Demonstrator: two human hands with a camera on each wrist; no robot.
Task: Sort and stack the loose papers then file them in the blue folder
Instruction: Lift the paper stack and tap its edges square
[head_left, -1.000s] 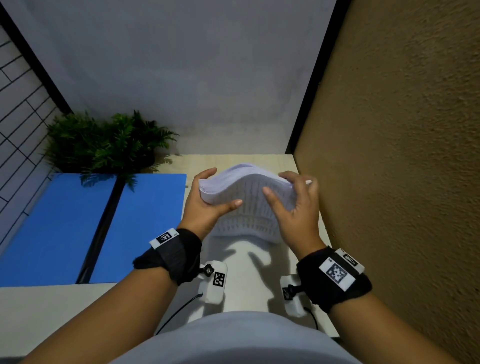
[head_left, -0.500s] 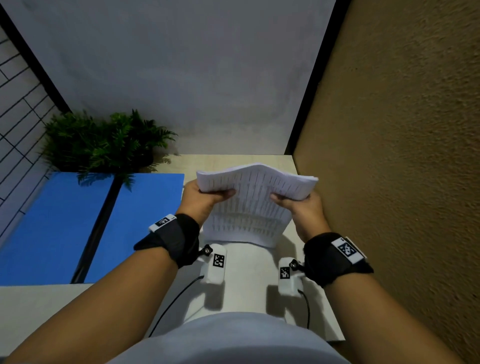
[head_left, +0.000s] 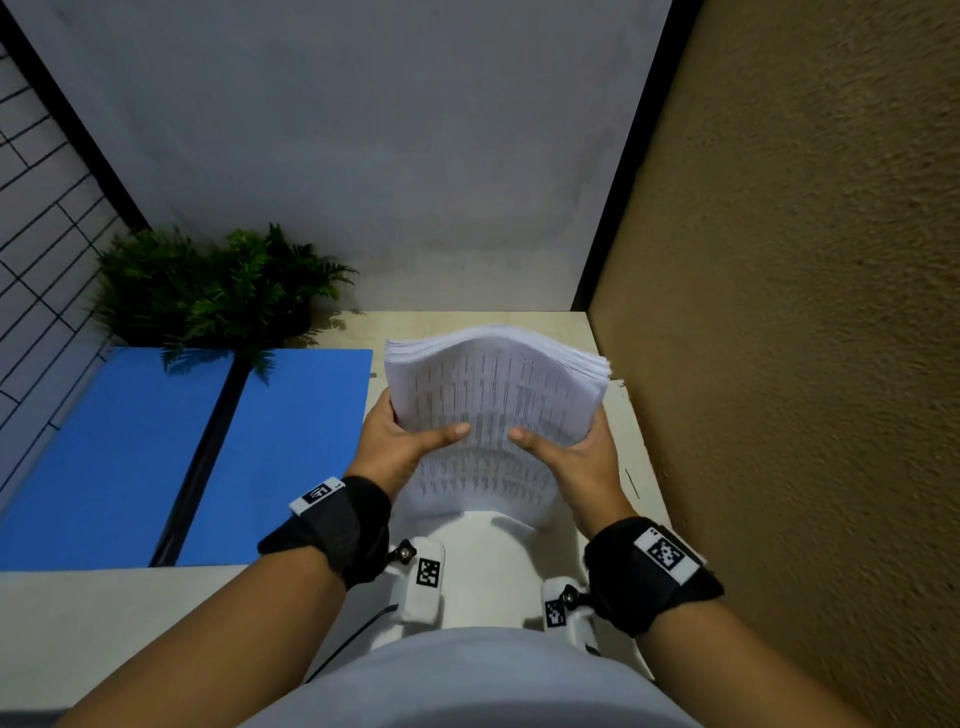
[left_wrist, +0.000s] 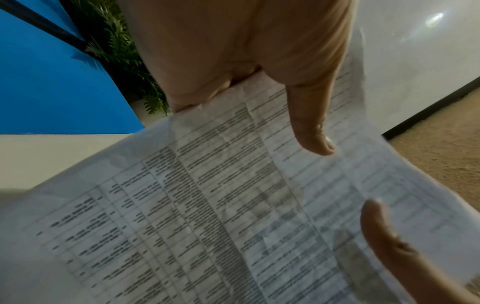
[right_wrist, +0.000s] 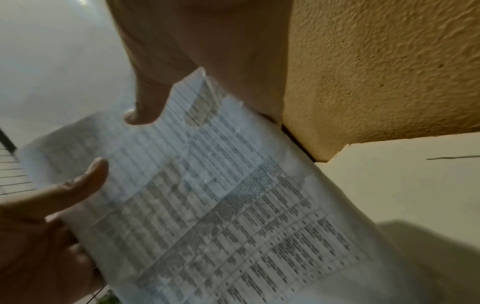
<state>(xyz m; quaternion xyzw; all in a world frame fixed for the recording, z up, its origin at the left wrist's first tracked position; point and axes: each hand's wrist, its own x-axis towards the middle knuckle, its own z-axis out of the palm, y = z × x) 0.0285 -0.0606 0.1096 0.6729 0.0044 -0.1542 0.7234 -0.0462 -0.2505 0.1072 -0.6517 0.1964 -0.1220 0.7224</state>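
Note:
A thick stack of printed papers (head_left: 493, 395) stands on edge above the pale desk (head_left: 467, 322), its top bowed upward. My left hand (head_left: 405, 441) grips the stack's left side, thumb across the printed front sheet. My right hand (head_left: 566, 449) grips the right side the same way, thumb on the front. The printed tables on the stack of papers (left_wrist: 233, 205) fill the left wrist view under my left thumb (left_wrist: 311, 131); in the right wrist view the same stack (right_wrist: 221, 195) shows with my right thumb (right_wrist: 145, 107) on it. The open blue folder (head_left: 156, 452) lies flat to the left.
A green fern plant (head_left: 218, 286) sits at the back left, overhanging the folder. A rough tan wall (head_left: 779, 364) runs close along the desk's right edge. A grey wall closes off the far end of the desk. A sheet of paper (head_left: 483, 571) lies on the desk beneath the stack.
Both hands have slid from the stack's top edge down to its sides, with thumbs now on the front sheet. The stack has risen more upright and its sheets look more even.

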